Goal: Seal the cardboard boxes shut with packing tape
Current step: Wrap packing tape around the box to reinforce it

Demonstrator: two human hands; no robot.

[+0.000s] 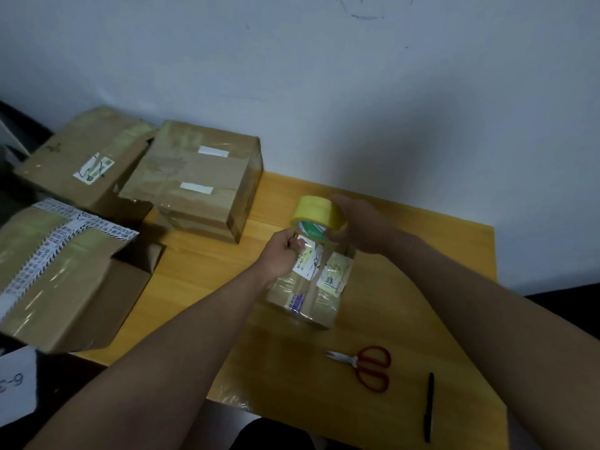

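A small cardboard box [311, 297] with white labels and shiny clear tape lies in the middle of the wooden table [201, 274]. Just above its far end my right hand [360, 225] grips a yellow roll of packing tape [316, 216]. My left hand [282, 251] is curled at the roll's lower left edge, pinching what looks like the tape's loose end over the box's far end. Both forearms reach in from the bottom of the view.
Red-handled scissors [367, 365] and a black pen [429, 407] lie near the table's front right. Two taped boxes [198, 177] [84, 160] sit at the back left against the wall. A larger box [61, 274] with printed tape stands at the left.
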